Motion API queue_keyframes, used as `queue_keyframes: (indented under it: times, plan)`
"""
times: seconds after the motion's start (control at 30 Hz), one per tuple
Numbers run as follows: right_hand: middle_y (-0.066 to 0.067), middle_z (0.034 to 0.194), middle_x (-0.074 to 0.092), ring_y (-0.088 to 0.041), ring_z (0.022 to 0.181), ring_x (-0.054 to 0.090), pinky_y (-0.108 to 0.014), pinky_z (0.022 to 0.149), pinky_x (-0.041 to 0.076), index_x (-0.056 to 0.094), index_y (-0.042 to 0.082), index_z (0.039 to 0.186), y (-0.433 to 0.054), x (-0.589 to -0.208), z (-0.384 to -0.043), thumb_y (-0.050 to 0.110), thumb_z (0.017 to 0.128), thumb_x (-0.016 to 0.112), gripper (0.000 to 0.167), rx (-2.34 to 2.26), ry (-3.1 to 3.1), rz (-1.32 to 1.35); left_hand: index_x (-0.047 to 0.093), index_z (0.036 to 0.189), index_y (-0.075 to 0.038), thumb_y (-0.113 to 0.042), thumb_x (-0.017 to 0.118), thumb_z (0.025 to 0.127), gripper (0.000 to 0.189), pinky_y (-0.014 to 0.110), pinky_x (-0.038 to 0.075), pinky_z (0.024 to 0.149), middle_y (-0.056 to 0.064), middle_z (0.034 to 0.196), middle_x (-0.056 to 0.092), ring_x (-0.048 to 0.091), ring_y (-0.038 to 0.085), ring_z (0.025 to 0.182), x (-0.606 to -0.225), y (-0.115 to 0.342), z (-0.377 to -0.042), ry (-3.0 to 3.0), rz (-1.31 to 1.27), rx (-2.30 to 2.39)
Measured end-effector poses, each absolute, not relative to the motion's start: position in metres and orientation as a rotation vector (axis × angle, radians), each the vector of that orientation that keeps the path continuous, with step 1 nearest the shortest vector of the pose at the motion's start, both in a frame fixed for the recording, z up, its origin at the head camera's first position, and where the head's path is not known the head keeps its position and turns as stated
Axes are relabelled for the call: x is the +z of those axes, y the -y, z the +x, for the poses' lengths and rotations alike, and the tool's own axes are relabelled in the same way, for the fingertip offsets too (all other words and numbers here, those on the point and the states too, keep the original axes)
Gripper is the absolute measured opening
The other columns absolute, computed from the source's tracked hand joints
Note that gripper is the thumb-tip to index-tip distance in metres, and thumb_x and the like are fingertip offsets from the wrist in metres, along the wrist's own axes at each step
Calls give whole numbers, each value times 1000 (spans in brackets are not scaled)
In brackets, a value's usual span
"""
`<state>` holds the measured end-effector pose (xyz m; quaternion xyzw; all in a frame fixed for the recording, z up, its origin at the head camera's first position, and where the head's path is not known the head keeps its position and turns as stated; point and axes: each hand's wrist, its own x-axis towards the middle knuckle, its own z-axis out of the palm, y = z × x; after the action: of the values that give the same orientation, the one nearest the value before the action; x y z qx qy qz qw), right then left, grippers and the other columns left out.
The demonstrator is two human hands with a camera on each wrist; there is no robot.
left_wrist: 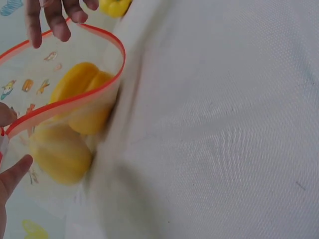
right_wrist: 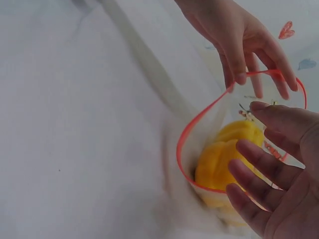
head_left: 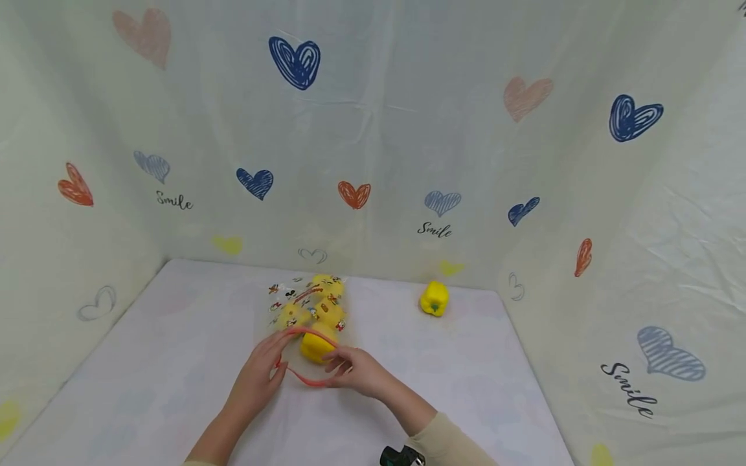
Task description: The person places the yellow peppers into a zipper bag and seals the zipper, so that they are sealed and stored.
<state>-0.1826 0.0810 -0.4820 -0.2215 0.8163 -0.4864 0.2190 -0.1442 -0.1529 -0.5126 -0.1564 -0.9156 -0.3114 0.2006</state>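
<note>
A clear plastic zip bag (head_left: 307, 380) with a red rim and cartoon prints lies on the table, its mouth held wide toward me. Inside are several yellow bell peppers (head_left: 316, 347), one close behind the opening. My left hand (head_left: 256, 372) holds the rim's left side, thumb and fingers about the red strip. At the right side is my right hand (head_left: 358, 372); in the right wrist view its fingers (right_wrist: 259, 162) are spread loosely over the mouth, with nothing gripped. Another yellow bell pepper (head_left: 434, 298) stands outside the bag, farther back and to the right.
A white cloth covers the table (head_left: 443, 382). Pale curtains (head_left: 373, 129) printed with hearts and "Smile" enclose the back and both sides. A small dark device (head_left: 402, 456) sits by my right sleeve at the bottom edge.
</note>
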Motion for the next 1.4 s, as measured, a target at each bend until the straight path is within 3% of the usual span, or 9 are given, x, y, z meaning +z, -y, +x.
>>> queue_keyframes:
  times: [0.27,0.5,0.77,1.0,1.4]
  plan:
    - [-9,101,69,-14,81,61,-23,68,51,63,1,123,-112,-482,-185,4,83,76,43,-1361,-2274,-546,52,138,-4,10,76,76,67,53,43,101,13,141,52,47,32,127,-510,150,-141,2635,-402,-902]
    - [-13,104,68,-15,84,60,-26,69,52,64,7,123,-137,-482,-187,8,84,76,41,-1341,-2315,-472,53,137,-4,10,76,76,68,53,43,100,12,140,53,48,32,126,-511,150,-142,2622,-412,-887]
    - [-18,107,66,-18,88,60,-28,73,53,60,-2,126,-166,-490,-200,8,85,74,44,-1360,-2402,-433,51,139,-5,8,77,76,69,52,43,101,10,142,51,47,30,127,-510,150,-143,2619,-427,-866]
    - [-15,107,66,-20,90,59,-34,77,53,60,-2,126,-186,-501,-209,8,86,74,43,-1363,-2480,-291,52,138,-4,8,78,75,70,51,44,100,10,141,52,48,29,127,-512,151,-143,2609,-449,-850]
    - [-16,109,65,-24,91,60,-35,76,54,58,-3,127,-215,-510,-230,6,85,74,46,-1370,-2650,-72,54,135,-2,11,78,73,68,53,45,99,14,138,54,50,33,124,-511,154,-141,2599,-455,-850]
